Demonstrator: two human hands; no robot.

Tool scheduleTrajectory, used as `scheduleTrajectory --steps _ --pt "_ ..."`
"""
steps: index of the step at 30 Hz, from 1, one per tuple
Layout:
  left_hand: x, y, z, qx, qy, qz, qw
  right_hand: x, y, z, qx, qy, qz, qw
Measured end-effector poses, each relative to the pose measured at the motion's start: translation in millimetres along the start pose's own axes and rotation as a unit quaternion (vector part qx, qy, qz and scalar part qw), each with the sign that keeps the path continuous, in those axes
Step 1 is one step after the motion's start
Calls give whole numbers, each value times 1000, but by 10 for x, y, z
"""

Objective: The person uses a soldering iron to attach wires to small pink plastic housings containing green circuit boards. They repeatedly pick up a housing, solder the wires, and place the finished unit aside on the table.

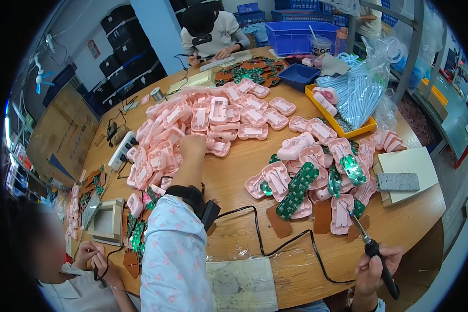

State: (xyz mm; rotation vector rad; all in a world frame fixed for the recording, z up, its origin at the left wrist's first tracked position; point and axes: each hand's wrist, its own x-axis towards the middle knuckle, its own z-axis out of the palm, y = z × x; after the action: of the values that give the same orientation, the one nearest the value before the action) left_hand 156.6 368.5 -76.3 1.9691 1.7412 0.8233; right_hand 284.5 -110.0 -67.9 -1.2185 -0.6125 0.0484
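The left hand (192, 144) reaches, fingers curled, into the big heap of pink plastic shells (192, 122) on the surface (234, 171), while the right hand (372, 270) grips a soldering iron (369, 244) near a smaller pile fitted with green circuit boards (301, 182), most shells apparently unfinished.

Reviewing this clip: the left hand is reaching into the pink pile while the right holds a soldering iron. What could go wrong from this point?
1. The soldering iron in the right hand points toward pink shells and green boards; its tip could scorch them.
2. The iron's black cord crosses the table near the left forearm and might snag.
3. The left hand presses into the heaped pink shells, which could slide.
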Motion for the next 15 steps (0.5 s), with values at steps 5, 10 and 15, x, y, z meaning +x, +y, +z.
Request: scheduleTrajectory --steps 5,10,15 --pt "-413 104 -477 -123 -71 37 989 -8 -40 42 -4 -16 2 1000" --pt "-1583 25 -1436 -319 -276 -2 907 -79 -88 21 18 -27 39 999" --pt "-2729 -127 -1826 -271 -342 -43 899 -176 -125 6 17 -68 44 997"
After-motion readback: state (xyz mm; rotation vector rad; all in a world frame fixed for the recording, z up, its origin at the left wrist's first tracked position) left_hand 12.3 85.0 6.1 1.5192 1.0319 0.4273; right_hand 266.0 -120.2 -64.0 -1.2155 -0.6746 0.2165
